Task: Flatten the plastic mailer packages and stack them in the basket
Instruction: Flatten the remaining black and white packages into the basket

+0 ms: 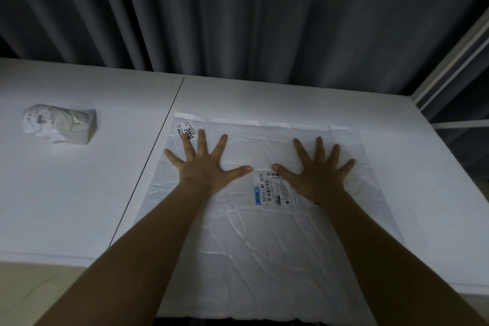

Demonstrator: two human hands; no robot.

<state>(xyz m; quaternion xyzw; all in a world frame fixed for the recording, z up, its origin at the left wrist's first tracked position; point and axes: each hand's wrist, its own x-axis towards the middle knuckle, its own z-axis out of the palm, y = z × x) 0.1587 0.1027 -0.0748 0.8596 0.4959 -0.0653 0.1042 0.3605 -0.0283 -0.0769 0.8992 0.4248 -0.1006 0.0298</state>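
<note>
A large white plastic mailer [264, 233] lies spread flat on the white table [79, 193], creased, with a shipping label [275, 189] near its middle and a smaller sticker [186, 131] at its far left corner. My left hand [203, 164] presses on the mailer's far left part, fingers straight and spread wide. My right hand [315, 169] presses on the far right part the same way, its palm over part of the shipping label. A second mailer [60, 123], crumpled into a lump, sits on the table far to the left. No basket is in view.
A seam [158, 140] between two tabletops runs diagonally just left of the flat mailer. Dark grey curtains [238, 21] hang behind the table. A white metal frame [449, 66] stands at the far right corner. The table's near edge shows at lower left.
</note>
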